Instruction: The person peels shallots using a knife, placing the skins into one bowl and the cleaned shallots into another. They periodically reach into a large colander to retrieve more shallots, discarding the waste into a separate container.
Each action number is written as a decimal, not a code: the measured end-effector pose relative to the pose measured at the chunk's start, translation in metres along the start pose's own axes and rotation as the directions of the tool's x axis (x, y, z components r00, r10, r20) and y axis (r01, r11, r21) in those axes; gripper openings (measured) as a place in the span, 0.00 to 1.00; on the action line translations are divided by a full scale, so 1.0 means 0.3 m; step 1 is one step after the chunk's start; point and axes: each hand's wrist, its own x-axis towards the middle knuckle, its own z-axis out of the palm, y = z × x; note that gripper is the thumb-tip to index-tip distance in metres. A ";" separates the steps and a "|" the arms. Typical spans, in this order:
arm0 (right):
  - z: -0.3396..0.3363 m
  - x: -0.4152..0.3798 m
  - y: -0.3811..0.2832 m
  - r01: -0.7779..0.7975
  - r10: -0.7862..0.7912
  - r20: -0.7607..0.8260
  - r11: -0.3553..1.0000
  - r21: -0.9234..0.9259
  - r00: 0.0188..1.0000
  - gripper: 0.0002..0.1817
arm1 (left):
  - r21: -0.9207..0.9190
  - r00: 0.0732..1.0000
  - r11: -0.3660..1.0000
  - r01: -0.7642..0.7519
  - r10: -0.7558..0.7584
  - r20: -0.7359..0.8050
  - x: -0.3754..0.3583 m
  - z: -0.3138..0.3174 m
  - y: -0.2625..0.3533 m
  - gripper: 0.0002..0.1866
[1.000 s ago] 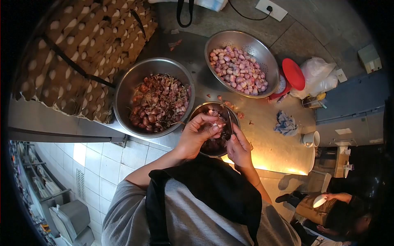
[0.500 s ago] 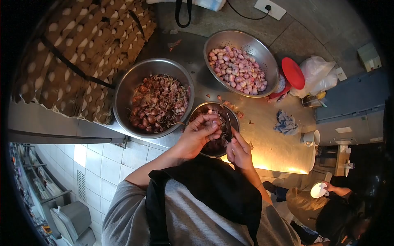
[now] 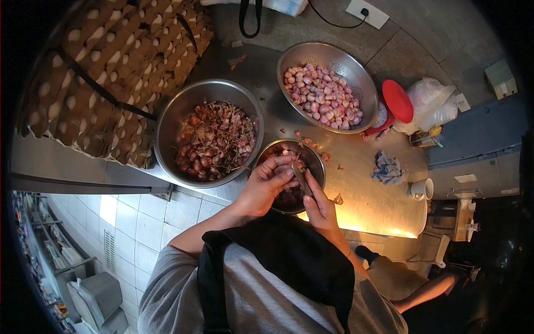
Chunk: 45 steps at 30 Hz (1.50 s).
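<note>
Over a small metal bowl (image 3: 319, 161), both hands are close together. My left hand (image 3: 268, 185) is closed in a pinch around a shallot (image 3: 299, 165), which is mostly hidden by the fingers. A small knife (image 3: 301, 179) is gripped in my right hand (image 3: 322, 207), its blade against the shallot at the left fingertips. Dark skins and shallots partly show inside the small bowl. To its left stands a large metal bowl (image 3: 161, 133) of unpeeled shallots (image 3: 203, 161) and loose skins. Behind is a metal colander (image 3: 356, 69) full of peeled pink shallots (image 3: 322, 97).
Egg trays (image 3: 111, 72) are stacked at the left. Along the right of the metal counter (image 3: 356, 195) are a red scale (image 3: 397, 101), a plastic bag (image 3: 431, 103), a crumpled cloth (image 3: 387, 168) and a white mug (image 3: 422, 189). Another person's arm (image 3: 428, 292) shows at lower right.
The knife has swung from upright to a slant, its blade now at the left fingertips. My right hand has tilted with it. The other person has shifted, and the white bowl they held is out of view.
</note>
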 end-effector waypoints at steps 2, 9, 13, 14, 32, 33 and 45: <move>0.005 0.010 -0.001 0.051 -0.051 -0.011 0.999 -0.011 0.999 0.25 | 0.068 0.997 0.995 -0.072 0.073 -0.013 0.000 -0.002 -0.017 0.14; 0.046 0.043 0.109 0.095 -0.053 -0.124 0.926 0.366 0.991 0.22 | 0.225 0.998 0.973 -0.046 0.035 0.054 -0.021 0.018 -0.052 0.14; 0.025 0.043 0.050 -0.107 0.163 -0.019 0.727 0.678 0.986 0.21 | 0.187 0.998 0.982 -0.033 0.024 0.052 -0.008 0.010 -0.052 0.16; 0.011 0.044 0.034 -0.146 0.198 -0.006 0.738 0.659 0.980 0.21 | 0.155 0.999 0.988 -0.013 0.007 0.042 -0.010 0.012 -0.047 0.16; -0.017 0.002 0.026 -0.140 0.114 0.091 0.921 0.363 0.989 0.25 | -0.018 0.994 0.994 0.109 -0.109 -0.003 0.006 0.005 -0.002 0.15; -0.011 0.011 0.031 -0.013 0.003 0.047 0.976 0.216 0.999 0.25 | 0.003 0.995 0.995 0.100 -0.100 -0.009 0.005 0.006 -0.003 0.15; 0.005 0.001 0.029 -0.096 0.085 0.045 0.889 0.447 0.995 0.23 | -0.019 0.999 0.999 0.036 -0.036 0.000 -0.001 0.014 -0.004 0.11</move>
